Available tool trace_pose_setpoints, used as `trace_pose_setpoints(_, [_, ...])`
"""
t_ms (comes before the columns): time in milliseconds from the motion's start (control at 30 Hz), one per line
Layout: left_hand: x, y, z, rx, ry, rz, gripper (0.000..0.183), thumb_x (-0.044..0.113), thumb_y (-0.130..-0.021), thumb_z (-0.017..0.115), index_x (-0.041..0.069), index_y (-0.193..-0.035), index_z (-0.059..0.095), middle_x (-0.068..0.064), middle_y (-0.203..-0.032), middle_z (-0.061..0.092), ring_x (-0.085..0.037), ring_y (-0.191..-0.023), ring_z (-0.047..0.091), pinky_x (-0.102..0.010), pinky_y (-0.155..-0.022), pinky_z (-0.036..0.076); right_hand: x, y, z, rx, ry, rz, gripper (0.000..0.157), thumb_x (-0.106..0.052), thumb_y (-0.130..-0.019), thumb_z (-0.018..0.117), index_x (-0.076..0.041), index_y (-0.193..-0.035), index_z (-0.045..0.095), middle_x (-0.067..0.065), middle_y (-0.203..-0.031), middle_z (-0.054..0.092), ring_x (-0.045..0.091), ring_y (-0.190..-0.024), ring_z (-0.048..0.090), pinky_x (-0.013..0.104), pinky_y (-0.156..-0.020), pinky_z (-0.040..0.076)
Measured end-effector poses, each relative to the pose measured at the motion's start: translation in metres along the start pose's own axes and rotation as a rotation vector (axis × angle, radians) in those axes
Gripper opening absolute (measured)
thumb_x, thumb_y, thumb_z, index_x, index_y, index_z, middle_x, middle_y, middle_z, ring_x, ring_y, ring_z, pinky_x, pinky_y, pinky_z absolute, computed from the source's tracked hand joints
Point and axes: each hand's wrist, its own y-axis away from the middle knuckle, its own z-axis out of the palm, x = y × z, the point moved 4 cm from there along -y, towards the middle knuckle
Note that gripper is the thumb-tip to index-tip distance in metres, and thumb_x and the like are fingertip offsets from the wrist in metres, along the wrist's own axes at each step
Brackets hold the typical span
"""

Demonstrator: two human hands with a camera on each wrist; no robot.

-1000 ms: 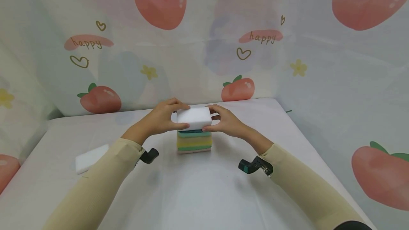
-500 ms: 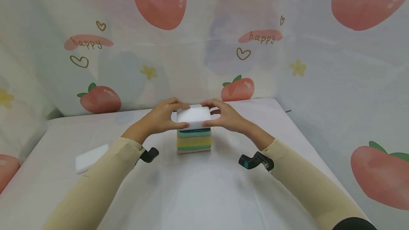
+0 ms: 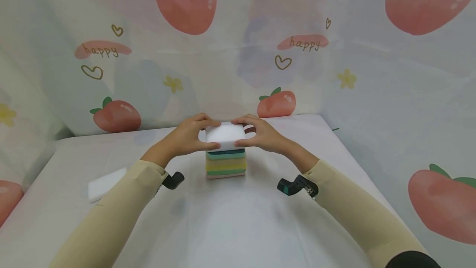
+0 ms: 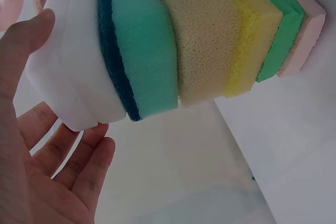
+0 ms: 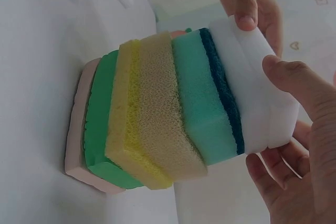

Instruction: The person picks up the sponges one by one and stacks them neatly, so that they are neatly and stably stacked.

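At the top of a stack of sponges, a white sponge block [image 3: 224, 135] lies with a seam along its side, like two white layers. My left hand [image 3: 186, 136] grips its left end, thumb in front and fingers behind. Its right end is held by my right hand [image 3: 263, 136] in the same way. Under the white block come a teal sponge [image 4: 144, 51] with a dark blue scouring layer, a porous beige sponge [image 5: 160, 87], a yellow sponge [image 5: 121, 114], a green block [image 5: 100, 129] and a pale pink block [image 5: 79, 129] on the table.
On the left of the white-covered table [image 3: 230, 226], another white block [image 3: 105, 186] lies flat, partly behind the left sleeve [image 3: 122, 206]. A printed fabric backdrop [image 3: 223, 73] with red fruit rises right behind the table's far edge.
My right hand has shifted slightly left and up, its fingertips now further over the white block's right end. The left hand and the lower stack look unmoved.
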Motion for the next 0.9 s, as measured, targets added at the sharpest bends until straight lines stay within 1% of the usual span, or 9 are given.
trace_pose_setpoints(233, [0.0,0.003,-0.002,0.006,0.0,-0.006,0.068,0.045,-0.082,0.078,0.015,-0.139,0.058,-0.002,-0.125,0.054,-0.022,-0.112,0.055,-0.04,-0.095,0.049,0.0,0.0,0.0,-0.002,0.016,0.012,0.062,-0.027,-0.083,0.08,-0.012,-0.138,0.056,0.002,-0.133,0.052,0.02,-0.12,0.052,0.044,-0.104,0.045])
trace_pose_setpoints(400, [-0.002,0.007,-0.004,0.008,0.015,-0.024,0.066,0.045,-0.082,0.078,0.016,-0.138,0.058,0.0,-0.123,0.054,-0.02,-0.11,0.054,-0.039,-0.092,0.05,0.0,0.0,0.001,-0.007,0.009,0.015,0.063,-0.025,-0.083,0.081,-0.01,-0.138,0.056,0.003,-0.134,0.051,0.022,-0.122,0.051,0.043,-0.104,0.045])
trace_pose_setpoints(533, [-0.004,0.01,-0.006,0.016,0.026,-0.019,0.065,0.044,-0.082,0.079,0.017,-0.138,0.059,0.001,-0.121,0.054,-0.02,-0.111,0.055,-0.04,-0.091,0.05,0.0,-0.001,0.001,-0.005,0.005,0.013,0.062,-0.024,-0.083,0.08,-0.009,-0.138,0.055,0.005,-0.135,0.051,0.023,-0.122,0.051,0.044,-0.104,0.045])
trace_pose_setpoints(567, [-0.005,0.01,-0.006,0.019,0.03,-0.016,0.065,0.043,-0.082,0.079,0.017,-0.138,0.059,0.001,-0.121,0.054,-0.02,-0.111,0.056,-0.041,-0.091,0.051,-0.004,0.001,0.001,-0.005,-0.001,0.02,0.062,-0.022,-0.084,0.08,-0.008,-0.138,0.055,0.006,-0.135,0.051,0.024,-0.122,0.051,0.045,-0.105,0.045])
trace_pose_setpoints(700, [-0.01,0.014,-0.008,0.031,0.041,-0.018,0.065,0.043,-0.082,0.079,0.017,-0.137,0.059,0.001,-0.121,0.054,-0.02,-0.112,0.057,-0.042,-0.091,0.051,-0.005,0.001,0.001,0.002,-0.008,0.019,0.061,-0.021,-0.083,0.08,-0.008,-0.138,0.056,0.007,-0.136,0.051,0.025,-0.122,0.051,0.046,-0.105,0.044])
trace_pose_setpoints(767, [-0.013,0.017,-0.008,0.043,0.047,-0.021,0.064,0.043,-0.081,0.079,0.016,-0.136,0.06,0.001,-0.122,0.055,-0.02,-0.112,0.058,-0.041,-0.09,0.051,-0.005,0.0,0.002,0.007,-0.01,0.021,0.061,-0.019,-0.083,0.081,-0.007,-0.137,0.056,0.008,-0.136,0.051,0.026,-0.122,0.051,0.046,-0.105,0.044])
trace_pose_setpoints(800, [-0.014,0.018,-0.009,0.049,0.048,-0.022,0.064,0.043,-0.081,0.079,0.016,-0.136,0.06,0.0,-0.123,0.055,-0.02,-0.112,0.058,-0.041,-0.09,0.051,-0.001,-0.001,0.002,0.01,-0.009,0.016,0.061,-0.02,-0.082,0.081,-0.008,-0.137,0.056,0.007,-0.136,0.051,0.025,-0.121,0.051,0.045,-0.105,0.045])
trace_pose_setpoints(900, [-0.018,0.023,-0.01,0.068,0.045,-0.021,0.063,0.044,-0.081,0.079,0.016,-0.135,0.061,0.0,-0.125,0.056,-0.02,-0.111,0.059,-0.041,-0.089,0.051,-0.001,-0.001,0.003,0.014,-0.025,0.019,0.062,-0.015,-0.082,0.081,-0.005,-0.137,0.055,0.01,-0.138,0.05,0.028,-0.121,0.05,0.048,-0.105,0.044])
